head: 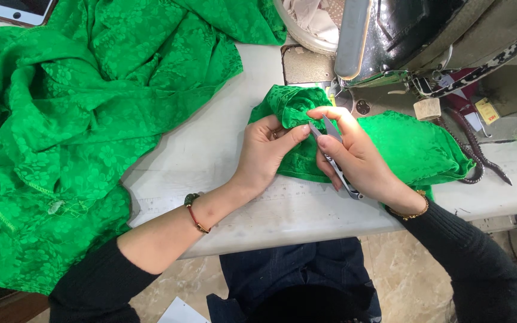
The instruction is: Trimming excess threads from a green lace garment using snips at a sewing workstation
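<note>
A small folded piece of green floral-patterned fabric (390, 143) lies near the tabletop's (210, 161) front edge, below the sewing machine (402, 42). The left hand (264, 152) pinches its bunched corner. The right hand's (354, 155) fingers clamp slim metal thread snips (336, 158), blades seemingly at the cloth. A larger crumpled green garment (61, 131) fills the left side.

black sewing machine (414, 36), phone (22, 9) at the table's far corner, white table (210, 155)
</note>
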